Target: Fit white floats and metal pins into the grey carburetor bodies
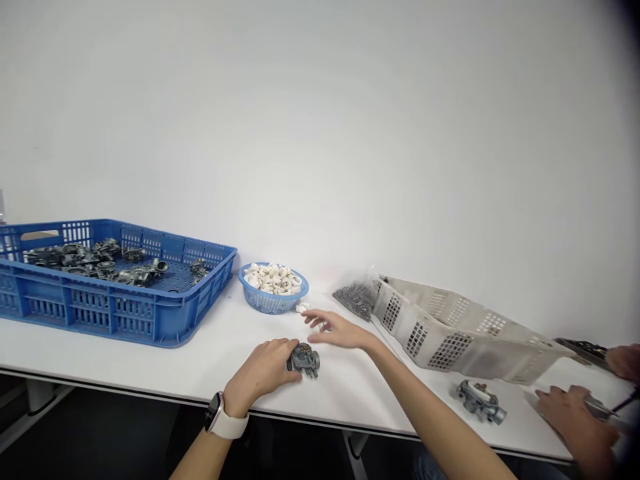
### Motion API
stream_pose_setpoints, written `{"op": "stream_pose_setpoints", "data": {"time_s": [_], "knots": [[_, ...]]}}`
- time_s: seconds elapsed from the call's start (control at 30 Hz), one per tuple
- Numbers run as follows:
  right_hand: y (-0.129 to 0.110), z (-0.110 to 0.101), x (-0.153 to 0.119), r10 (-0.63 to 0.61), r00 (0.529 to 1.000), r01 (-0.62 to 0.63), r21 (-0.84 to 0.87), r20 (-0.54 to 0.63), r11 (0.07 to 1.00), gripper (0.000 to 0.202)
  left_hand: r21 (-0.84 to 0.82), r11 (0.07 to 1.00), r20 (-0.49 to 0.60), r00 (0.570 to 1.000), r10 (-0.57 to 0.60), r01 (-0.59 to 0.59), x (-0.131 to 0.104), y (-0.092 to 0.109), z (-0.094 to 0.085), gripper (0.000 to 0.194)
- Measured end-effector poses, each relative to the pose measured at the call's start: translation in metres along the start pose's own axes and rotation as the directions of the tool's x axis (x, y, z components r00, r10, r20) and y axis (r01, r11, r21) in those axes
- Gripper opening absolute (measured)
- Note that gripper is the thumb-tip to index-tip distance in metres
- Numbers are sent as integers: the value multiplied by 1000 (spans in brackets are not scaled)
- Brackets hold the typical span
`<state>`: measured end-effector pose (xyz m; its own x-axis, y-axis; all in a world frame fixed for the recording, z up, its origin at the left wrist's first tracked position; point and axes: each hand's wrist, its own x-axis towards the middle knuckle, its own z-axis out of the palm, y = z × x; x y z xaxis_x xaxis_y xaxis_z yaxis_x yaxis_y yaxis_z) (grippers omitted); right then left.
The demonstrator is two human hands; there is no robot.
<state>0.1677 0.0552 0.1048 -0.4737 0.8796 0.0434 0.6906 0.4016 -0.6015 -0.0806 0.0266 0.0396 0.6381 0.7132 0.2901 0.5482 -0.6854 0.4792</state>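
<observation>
My left hand (267,367), with a watch on its wrist, grips a grey metal carburetor (305,361) at the table's front part. My right hand (337,330) hovers just above and to the right of it, fingers stretched and thumb apart, with nothing visible in it. Close beyond those fingertips lie small white pieces (303,307) on the table. They sit beside a round blue basket (270,305) heaped with white plastic parts (274,279). Farther right, a second carburetor (479,400) with a white part on it rests on the table.
A large blue crate (170,319) at the left holds several carburetors (103,260). A clear bag of small dark parts (357,297) leans by a greyish-white crate (475,360) on the right. At the far right, another person's hands (575,420) work with a tool.
</observation>
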Motion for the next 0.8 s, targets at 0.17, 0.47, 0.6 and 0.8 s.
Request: {"op": "stream_pose_setpoints", "data": {"time_s": [0.17, 0.47, 0.6, 0.8], "knots": [[-11, -35, 71, -17, 992, -35, -401, -126, 915, 40, -2, 1000, -1, 1000, 0, 0, 0, 2, -1, 47], [15, -26, 190, 178, 970, -241, -587, -164, 773, 36, 53, 998, -10, 1000, -14, 14, -1, 10, -2, 37], [20, -12, 209, 197, 963, -270, -613, -185, 743, 33, 97, 995, -15, 999, -33, 35, -2, 12, -2, 34], [23, -5, 212, 214, 941, -334, -626, -261, 705, 25, 137, 990, 11, 999, -43, 41, 0, 8, 0, 43]]}}
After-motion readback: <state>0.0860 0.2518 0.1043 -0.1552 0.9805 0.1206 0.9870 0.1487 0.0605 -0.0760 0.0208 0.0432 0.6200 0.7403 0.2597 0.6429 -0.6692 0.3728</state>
